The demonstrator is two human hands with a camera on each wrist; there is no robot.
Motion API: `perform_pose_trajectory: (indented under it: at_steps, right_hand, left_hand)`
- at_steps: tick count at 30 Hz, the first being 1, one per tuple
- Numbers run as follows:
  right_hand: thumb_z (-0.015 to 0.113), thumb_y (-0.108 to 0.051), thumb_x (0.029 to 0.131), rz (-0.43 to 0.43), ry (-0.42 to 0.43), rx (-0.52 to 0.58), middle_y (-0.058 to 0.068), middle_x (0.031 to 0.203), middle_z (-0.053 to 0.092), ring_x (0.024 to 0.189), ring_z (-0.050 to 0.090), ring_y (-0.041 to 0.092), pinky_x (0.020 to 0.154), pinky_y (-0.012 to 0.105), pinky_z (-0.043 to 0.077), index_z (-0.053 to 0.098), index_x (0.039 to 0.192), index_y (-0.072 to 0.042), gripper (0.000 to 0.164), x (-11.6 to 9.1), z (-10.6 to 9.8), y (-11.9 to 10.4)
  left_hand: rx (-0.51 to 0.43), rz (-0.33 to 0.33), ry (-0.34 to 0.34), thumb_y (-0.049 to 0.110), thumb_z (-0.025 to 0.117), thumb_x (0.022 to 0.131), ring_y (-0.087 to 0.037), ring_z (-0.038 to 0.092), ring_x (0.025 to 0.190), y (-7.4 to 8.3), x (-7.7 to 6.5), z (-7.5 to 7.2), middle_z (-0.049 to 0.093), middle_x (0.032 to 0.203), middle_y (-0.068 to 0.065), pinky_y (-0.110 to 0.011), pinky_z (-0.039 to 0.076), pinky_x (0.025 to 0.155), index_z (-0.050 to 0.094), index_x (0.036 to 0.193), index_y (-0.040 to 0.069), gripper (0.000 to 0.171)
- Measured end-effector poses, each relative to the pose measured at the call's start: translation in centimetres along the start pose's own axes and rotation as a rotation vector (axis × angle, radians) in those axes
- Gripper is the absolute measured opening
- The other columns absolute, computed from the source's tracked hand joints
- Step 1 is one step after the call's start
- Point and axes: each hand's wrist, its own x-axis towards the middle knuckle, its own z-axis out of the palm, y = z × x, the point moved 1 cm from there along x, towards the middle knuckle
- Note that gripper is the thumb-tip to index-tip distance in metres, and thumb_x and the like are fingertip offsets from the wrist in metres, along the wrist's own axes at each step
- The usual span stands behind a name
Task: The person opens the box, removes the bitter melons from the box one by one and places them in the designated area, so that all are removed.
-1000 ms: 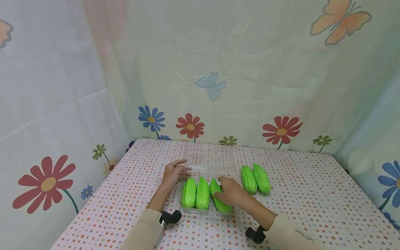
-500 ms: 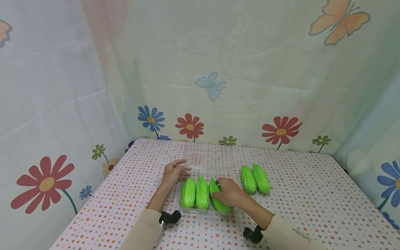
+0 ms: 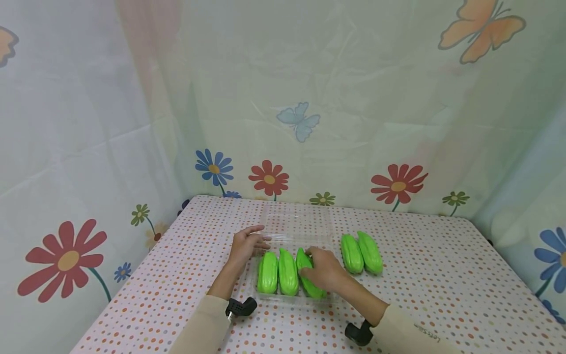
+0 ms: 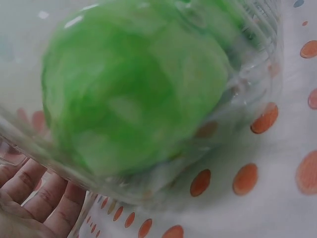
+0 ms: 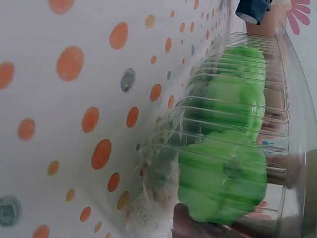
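A clear plastic box (image 3: 278, 298) with its hinged lid (image 3: 297, 222) lying back holds three ridged green gourds. One gourd (image 3: 268, 273) lies at the left, one (image 3: 288, 273) in the middle, and the third (image 3: 313, 289) slants at the right. My right hand (image 3: 326, 269) grips the slanted one, thumb on its left side and fingers toward its far end. At the box's back left corner, my left hand (image 3: 245, 245) rests with relaxed fingers. The left wrist view shows those fingers (image 4: 47, 198) along the outside of the clear wall, beside a gourd (image 4: 133, 94).
Two more green gourds, one (image 3: 352, 254) close beside the other (image 3: 370, 253), lie on the table to the right of the box. A dotted cloth (image 3: 424, 290) covers the table. Flowered curtains (image 3: 345, 123) stand behind and on both sides.
The gourd under my right hand has shifted slightly away from me. The middle gourd now leans a little, its far end to the left. My left hand has stayed put.
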Motion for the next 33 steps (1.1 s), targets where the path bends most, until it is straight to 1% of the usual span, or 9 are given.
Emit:
perform_pose_trajectory:
  at_steps: [5,11,13,16,22,24,28,31,33]
  right_hand:
    - [0.078,-0.014,0.086,-0.007,0.043,0.038,0.018,0.106,0.069,0.073,0.062,0.016,0.063,0.032,0.056,0.058,0.132,0.009,0.055,0.0,-0.1,0.1]
    - [0.08,-0.017,0.083,-0.036,0.11,0.059,0.017,0.114,0.068,0.092,0.065,0.023,0.075,0.039,0.058,0.061,0.13,0.006,0.056,0.0,-0.3,0.1]
    - [0.08,-0.018,0.082,-0.038,0.135,0.066,0.017,0.115,0.068,0.096,0.065,0.025,0.076,0.039,0.057,0.062,0.129,0.004,0.055,0.0,-0.4,0.2]
    - [0.081,-0.019,0.081,-0.037,0.16,0.104,0.014,0.112,0.068,0.095,0.063,0.024,0.072,0.036,0.056,0.064,0.129,0.0,0.054,0.1,-0.5,0.3]
    - [0.082,-0.018,0.08,-0.04,0.193,0.228,0.008,0.104,0.067,0.09,0.059,0.02,0.068,0.031,0.052,0.068,0.127,-0.004,0.05,0.4,-0.9,0.8]
    - [0.082,-0.019,0.081,-0.031,0.202,0.261,0.008,0.106,0.067,0.091,0.058,0.02,0.069,0.032,0.051,0.068,0.128,-0.005,0.051,0.5,-1.0,0.9]
    - [0.083,-0.022,0.082,-0.002,0.218,0.32,0.009,0.116,0.067,0.1,0.059,0.023,0.074,0.034,0.052,0.067,0.131,-0.009,0.053,0.6,-1.2,1.2]
    - [0.082,-0.023,0.083,0.01,0.236,0.356,0.01,0.121,0.065,0.104,0.06,0.026,0.076,0.035,0.054,0.066,0.132,-0.011,0.053,0.7,-1.4,1.4]
    - [0.081,-0.022,0.084,0.011,0.25,0.377,0.011,0.122,0.065,0.105,0.061,0.027,0.076,0.035,0.054,0.066,0.133,-0.011,0.053,0.6,-1.7,1.5]
  left_hand:
    - [-0.008,0.017,0.003,0.008,0.055,0.099,-0.036,0.075,0.087,-1.1,0.6,0.0,0.071,0.114,-0.028,-0.038,0.062,0.072,0.056,0.141,-0.001,0.043]
    - [-0.011,0.028,0.016,0.01,0.056,0.098,-0.026,0.076,0.079,-1.2,0.5,0.0,0.073,0.111,-0.025,-0.033,0.062,0.069,0.058,0.139,0.0,0.042]
    - [-0.009,0.028,0.019,0.01,0.056,0.098,-0.023,0.076,0.078,-1.2,0.5,0.0,0.073,0.11,-0.025,-0.032,0.061,0.068,0.058,0.139,0.0,0.042]
    - [-0.002,0.032,0.018,0.009,0.055,0.098,-0.021,0.076,0.077,-1.2,0.5,0.0,0.074,0.11,-0.024,-0.031,0.061,0.066,0.058,0.139,-0.001,0.042]
    - [0.0,0.028,0.023,0.01,0.056,0.098,-0.023,0.076,0.077,-1.1,0.5,0.1,0.074,0.11,-0.023,-0.029,0.06,0.064,0.058,0.139,0.0,0.042]
    - [-0.004,0.026,0.024,0.01,0.056,0.098,-0.024,0.076,0.078,-1.1,0.5,0.1,0.074,0.11,-0.023,-0.028,0.059,0.064,0.058,0.139,0.0,0.042]
    - [-0.002,0.018,0.011,0.008,0.055,0.099,-0.034,0.076,0.085,-0.7,0.3,0.1,0.072,0.113,-0.027,-0.034,0.06,0.066,0.057,0.14,-0.001,0.042]
    - [-0.001,0.017,0.011,0.008,0.056,0.097,-0.035,0.075,0.086,-0.7,0.3,0.1,0.071,0.114,-0.028,-0.035,0.06,0.066,0.057,0.139,-0.001,0.043]
    - [-0.005,0.021,0.019,0.009,0.057,0.096,-0.032,0.076,0.084,-1.0,0.5,0.1,0.072,0.113,-0.027,-0.031,0.059,0.065,0.059,0.139,0.0,0.043]
